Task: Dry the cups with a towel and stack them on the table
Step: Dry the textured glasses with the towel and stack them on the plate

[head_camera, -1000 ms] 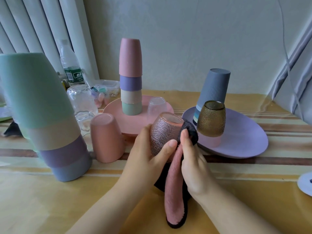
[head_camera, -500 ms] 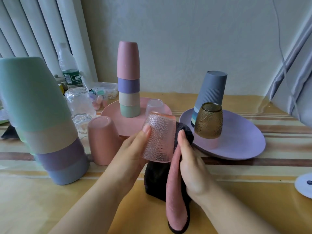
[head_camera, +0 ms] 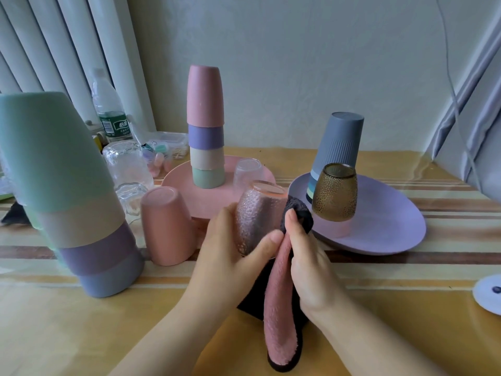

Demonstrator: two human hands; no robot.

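My left hand [head_camera: 230, 256] grips a pink textured glass cup [head_camera: 257, 213], held upside down above the table. My right hand [head_camera: 306, 264] holds a pink and black towel [head_camera: 279, 308] pressed against the cup's right side; the towel's tail hangs down to the table. A stack of inverted cups [head_camera: 206, 126] stands on a pink plate [head_camera: 179, 177]. A second big stack [head_camera: 62, 191] stands at the near left. An amber glass cup [head_camera: 334, 196] and a grey cup stack [head_camera: 336, 150] sit on a purple plate [head_camera: 387, 221].
A single pink cup [head_camera: 168, 223] sits inverted left of my hands. Clear glasses [head_camera: 130, 169] and a small clear cup [head_camera: 246, 172] stand behind it. A water bottle [head_camera: 108, 115] and a plastic box [head_camera: 168, 147] are at the back left. A white disc [head_camera: 488, 293] lies at the right edge.
My left hand turned the pink glass cup and wrapped round it again, bringing it back against the towel in my right hand.
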